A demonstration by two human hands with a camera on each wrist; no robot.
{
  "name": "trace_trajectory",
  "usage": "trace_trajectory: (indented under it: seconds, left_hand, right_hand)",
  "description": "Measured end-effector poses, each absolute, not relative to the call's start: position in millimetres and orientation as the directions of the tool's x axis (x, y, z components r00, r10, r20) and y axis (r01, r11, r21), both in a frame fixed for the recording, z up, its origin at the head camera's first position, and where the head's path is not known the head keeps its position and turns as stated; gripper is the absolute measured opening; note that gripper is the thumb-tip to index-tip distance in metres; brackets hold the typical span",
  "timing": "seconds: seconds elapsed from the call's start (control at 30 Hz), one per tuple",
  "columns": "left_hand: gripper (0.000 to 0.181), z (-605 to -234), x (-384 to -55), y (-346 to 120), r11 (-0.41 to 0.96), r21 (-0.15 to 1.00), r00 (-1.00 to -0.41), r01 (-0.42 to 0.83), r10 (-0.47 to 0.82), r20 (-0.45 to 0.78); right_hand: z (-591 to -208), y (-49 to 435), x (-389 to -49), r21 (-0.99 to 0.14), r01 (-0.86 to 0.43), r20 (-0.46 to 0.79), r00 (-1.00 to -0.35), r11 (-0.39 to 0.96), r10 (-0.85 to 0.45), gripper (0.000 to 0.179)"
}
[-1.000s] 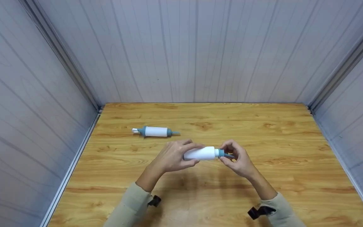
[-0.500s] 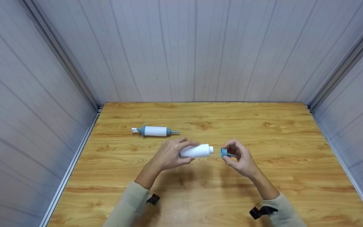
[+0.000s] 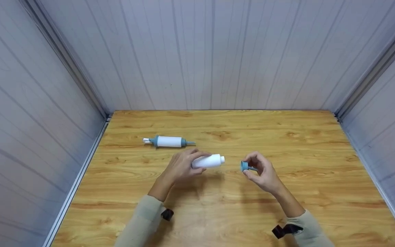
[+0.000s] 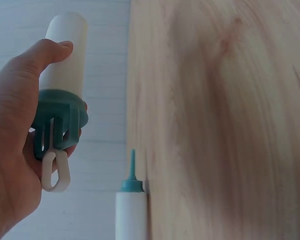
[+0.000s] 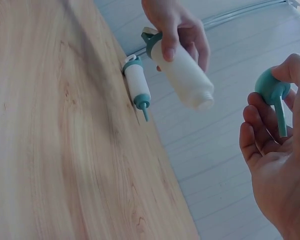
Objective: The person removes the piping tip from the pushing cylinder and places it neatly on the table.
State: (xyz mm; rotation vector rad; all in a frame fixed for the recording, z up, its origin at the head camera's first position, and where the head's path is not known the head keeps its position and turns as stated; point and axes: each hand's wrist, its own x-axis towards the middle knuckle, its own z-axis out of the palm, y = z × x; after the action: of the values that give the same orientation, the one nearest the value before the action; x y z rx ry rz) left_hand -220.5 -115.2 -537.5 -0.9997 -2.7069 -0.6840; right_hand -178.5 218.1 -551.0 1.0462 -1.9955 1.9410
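My left hand (image 3: 181, 167) grips a white cylindrical bottle (image 3: 208, 161) above the table, its bare neck facing right. At the bottle's other end, the left wrist view shows a green collar (image 4: 60, 107) with slots and a white loop (image 4: 56, 171). Across a gap to the right, my right hand (image 3: 263, 173) pinches a green nozzle cap (image 3: 244, 166) between thumb and fingers. The cap's wide mouth faces the bottle, and its thin spout (image 5: 280, 117) points back toward the palm.
Behind the left hand, a second white bottle (image 3: 169, 141) lies on the wooden table (image 3: 303, 147), with a green collar, a white loop and a green nozzle. Pale panelled walls (image 3: 197, 55) close off the back and both sides.
The nozzle cap has come off the bottle's neck. My left hand has drawn the bottle left and slightly away, widening the gap, while the right hand with the cap has barely moved.
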Motion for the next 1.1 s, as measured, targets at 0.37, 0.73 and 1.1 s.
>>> trace_trajectory:
  seconds: [0.37,0.73,1.1]
  left_hand:
    - [0.044,-551.8,-224.2,-120.0,0.670,0.418,-0.786,0.614,0.565,0.249]
    - [0.046,-568.9,-235.0,-123.1,0.696,0.407,-0.805,0.591,0.537,0.251]
    - [0.044,-577.0,-241.1,-125.5,0.720,0.475,-0.858,0.506,0.477,0.191]
  right_hand:
    - [-552.7,217.0,-178.7,-0.798,-0.593,0.585,-0.720,-0.107,-0.373,0.032]
    - [-551.8,217.0,-176.8,-0.821,-0.566,0.551,-0.751,-0.073,-0.365,0.030]
    - [-554.4,216.8,-178.4,-0.807,-0.583,0.573,-0.735,-0.094,-0.363,0.031]
